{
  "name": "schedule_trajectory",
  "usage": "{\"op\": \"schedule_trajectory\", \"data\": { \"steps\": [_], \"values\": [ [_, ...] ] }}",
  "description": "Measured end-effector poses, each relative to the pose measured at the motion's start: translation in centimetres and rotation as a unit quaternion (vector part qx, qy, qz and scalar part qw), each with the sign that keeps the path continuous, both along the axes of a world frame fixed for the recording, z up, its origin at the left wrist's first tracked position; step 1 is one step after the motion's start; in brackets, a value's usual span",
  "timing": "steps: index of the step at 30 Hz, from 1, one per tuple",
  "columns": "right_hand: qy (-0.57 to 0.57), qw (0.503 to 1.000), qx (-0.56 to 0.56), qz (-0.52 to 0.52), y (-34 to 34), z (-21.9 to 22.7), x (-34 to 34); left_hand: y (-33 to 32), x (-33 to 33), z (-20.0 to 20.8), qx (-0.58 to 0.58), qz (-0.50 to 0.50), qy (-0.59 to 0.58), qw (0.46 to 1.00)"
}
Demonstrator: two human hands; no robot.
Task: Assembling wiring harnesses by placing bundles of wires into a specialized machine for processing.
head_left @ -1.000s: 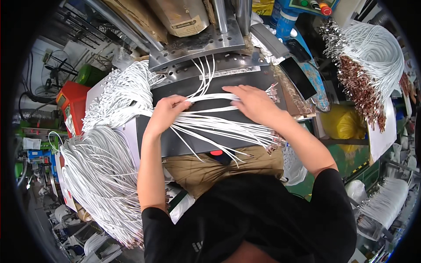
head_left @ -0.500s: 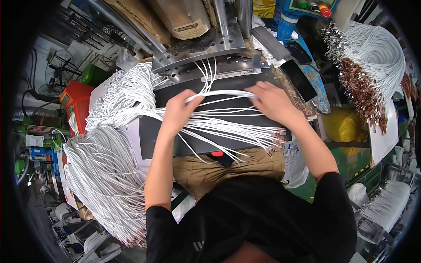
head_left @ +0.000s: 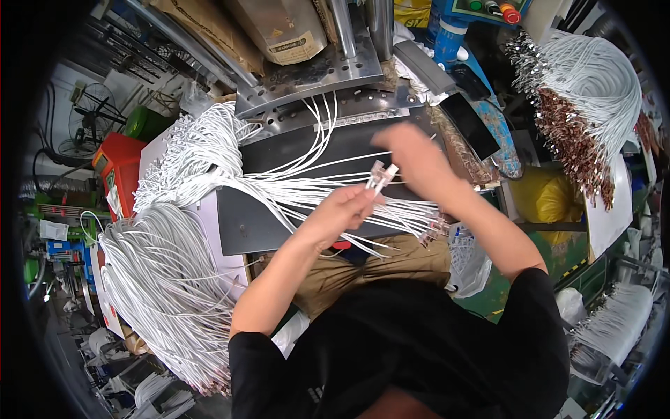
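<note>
My left hand (head_left: 342,211) is closed over the front of the black work surface (head_left: 248,223), pinching small white connectors (head_left: 379,177) with pale brownish parts. Just beyond and to the right, my right hand (head_left: 413,150) is smeared by motion; whether its fingers hold anything is hidden. Beneath both hands fan many white cables (head_left: 293,188), running from the left across the surface. Their brownish ends (head_left: 434,229) lie at its right front. A few more cables (head_left: 322,126) lead up into the metal press plate (head_left: 307,87) at the back.
A tangled white cable heap (head_left: 199,150) lies to the left, with a large cable bundle (head_left: 157,279) hanging nearer me. At right hangs another coil (head_left: 593,84) with brown ends. Steel posts (head_left: 342,28), a blue machine part (head_left: 449,42) and a yellow bag (head_left: 551,195) stand around.
My left hand has moved right and nearer me, and small connectors now show in its fingers. The cable strand stretched between my hands no longer shows there. My right hand is moving and blurred.
</note>
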State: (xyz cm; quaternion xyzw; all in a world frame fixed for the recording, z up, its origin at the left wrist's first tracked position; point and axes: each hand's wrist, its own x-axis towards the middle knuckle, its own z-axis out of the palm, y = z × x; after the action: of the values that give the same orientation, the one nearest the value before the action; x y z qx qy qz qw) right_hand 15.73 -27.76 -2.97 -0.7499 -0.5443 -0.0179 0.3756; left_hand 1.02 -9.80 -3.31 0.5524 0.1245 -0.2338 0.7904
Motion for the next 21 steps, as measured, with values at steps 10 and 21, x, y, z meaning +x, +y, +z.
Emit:
{"op": "schedule_trajectory", "data": {
  "steps": [10, 21],
  "values": [
    [0.130, 0.984, -0.017, -0.122, 0.7, -1.5, 2.1, 0.2, 4.1, 0.2, 0.040, 0.111, -0.024, 0.993],
    [-0.287, 0.945, -0.058, -0.145, 3.6, -3.1, 5.3, 3.7, 8.2, -2.1, -0.023, 0.223, 0.013, 0.974]
  ]
}}
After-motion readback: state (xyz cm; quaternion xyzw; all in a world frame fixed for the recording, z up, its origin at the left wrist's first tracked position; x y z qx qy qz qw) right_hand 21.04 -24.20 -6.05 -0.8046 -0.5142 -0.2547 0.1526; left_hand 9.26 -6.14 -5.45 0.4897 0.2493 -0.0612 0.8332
